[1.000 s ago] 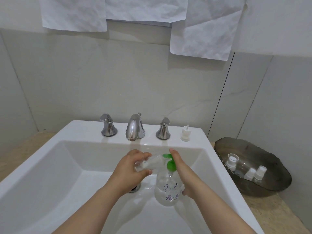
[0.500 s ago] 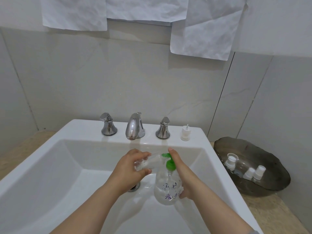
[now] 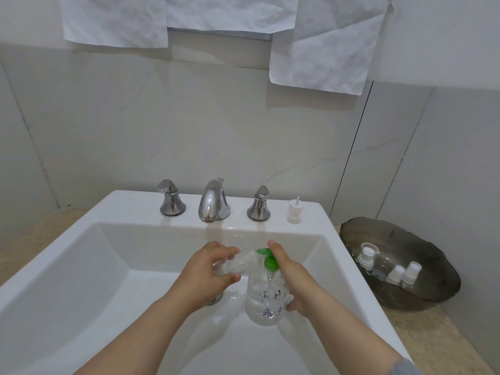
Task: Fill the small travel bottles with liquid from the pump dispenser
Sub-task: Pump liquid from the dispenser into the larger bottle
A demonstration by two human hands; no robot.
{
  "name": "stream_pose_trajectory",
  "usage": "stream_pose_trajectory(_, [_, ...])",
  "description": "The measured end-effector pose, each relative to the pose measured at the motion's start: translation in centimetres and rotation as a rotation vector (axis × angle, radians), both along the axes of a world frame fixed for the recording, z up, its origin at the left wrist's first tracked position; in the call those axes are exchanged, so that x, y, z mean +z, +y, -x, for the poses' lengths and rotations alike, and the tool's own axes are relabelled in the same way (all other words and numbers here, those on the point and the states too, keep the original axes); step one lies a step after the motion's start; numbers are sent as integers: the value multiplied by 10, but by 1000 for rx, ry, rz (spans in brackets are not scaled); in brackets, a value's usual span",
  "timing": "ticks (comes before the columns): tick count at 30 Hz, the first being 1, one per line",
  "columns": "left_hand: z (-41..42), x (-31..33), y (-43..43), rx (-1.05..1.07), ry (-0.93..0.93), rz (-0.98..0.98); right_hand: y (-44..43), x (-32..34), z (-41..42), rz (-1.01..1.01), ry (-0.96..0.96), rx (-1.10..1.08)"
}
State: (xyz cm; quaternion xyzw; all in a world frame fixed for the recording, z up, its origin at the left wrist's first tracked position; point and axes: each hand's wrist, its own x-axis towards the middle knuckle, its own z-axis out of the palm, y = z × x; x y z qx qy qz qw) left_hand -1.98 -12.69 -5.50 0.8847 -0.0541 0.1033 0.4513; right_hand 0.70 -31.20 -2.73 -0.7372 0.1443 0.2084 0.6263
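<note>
Pump dispenser (image 3: 266, 304): clear body, green pump, handwritten purple characters, illegible.

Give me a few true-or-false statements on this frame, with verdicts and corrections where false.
1. The left hand holds a small clear travel bottle up to the green pump head. True.
2. The pump dispenser stands untouched. False: the right hand holds it over the sink, with a finger on the pump head.
3. A white cap stands on the sink's ledge, right of the faucet and its handles. True.
4. The dark dish lies left of the sink. False: it lies to the right and holds white-capped bottles.
</note>
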Motion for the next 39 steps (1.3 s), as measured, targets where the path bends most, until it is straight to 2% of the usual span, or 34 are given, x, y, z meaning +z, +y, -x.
stream_pose_trajectory(9, [0, 1, 0, 7, 8, 2, 1, -11, -3, 82, -58, -22])
stream_pose_trajectory(15, [-2, 5, 1, 9, -56, 62, 2, -7, -9, 0, 52, 25])
stream_pose_trajectory(25, [-1, 5, 0, 23, -65, 52, 1, -13, -14, -14, 112, 19])
stream_pose_trajectory(39, [1, 1, -1, 14, -15, 10, 1, -9, -9, 39, 44, 1])
